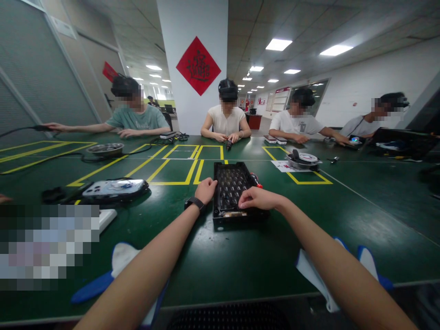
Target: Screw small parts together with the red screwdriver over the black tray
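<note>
A black rectangular tray-like part (231, 179) with a gridded inside lies on the green table (240, 256) in front of me. My left hand (205, 189) grips its left edge with curled fingers; a dark watch sits on that wrist. My right hand (257, 198) rests over its near right side, fingers closed on the rim. A red-tipped tool (256, 179) lies against the tray's right side.
Several people sit across the table with small parts. A metal bowl (109, 148) and cables lie far left, a phone-like device (113, 188) near left, a round dish on paper (303, 160) to the right. White-and-blue gloves (120, 263) lie near the front edge.
</note>
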Demonstrator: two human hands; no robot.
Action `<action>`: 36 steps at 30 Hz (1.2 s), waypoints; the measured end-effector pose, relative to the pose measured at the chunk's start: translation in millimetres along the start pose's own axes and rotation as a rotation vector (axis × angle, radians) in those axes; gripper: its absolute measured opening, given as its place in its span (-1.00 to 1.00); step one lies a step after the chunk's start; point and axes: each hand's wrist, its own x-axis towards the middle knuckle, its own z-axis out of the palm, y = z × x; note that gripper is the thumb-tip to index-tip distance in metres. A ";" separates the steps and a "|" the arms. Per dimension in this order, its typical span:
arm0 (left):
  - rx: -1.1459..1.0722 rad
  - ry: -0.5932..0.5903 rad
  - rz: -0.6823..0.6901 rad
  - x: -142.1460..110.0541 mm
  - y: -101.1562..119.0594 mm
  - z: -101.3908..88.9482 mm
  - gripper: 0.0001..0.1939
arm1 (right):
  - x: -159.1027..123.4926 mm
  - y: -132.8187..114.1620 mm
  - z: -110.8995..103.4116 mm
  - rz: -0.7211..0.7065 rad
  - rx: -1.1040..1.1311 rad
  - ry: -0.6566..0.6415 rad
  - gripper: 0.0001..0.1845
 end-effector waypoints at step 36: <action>0.005 -0.005 0.028 0.2 -0.8 -1.7 -0.64 | 0.4 3.6 -1.7 -0.090 0.069 0.017 -0.68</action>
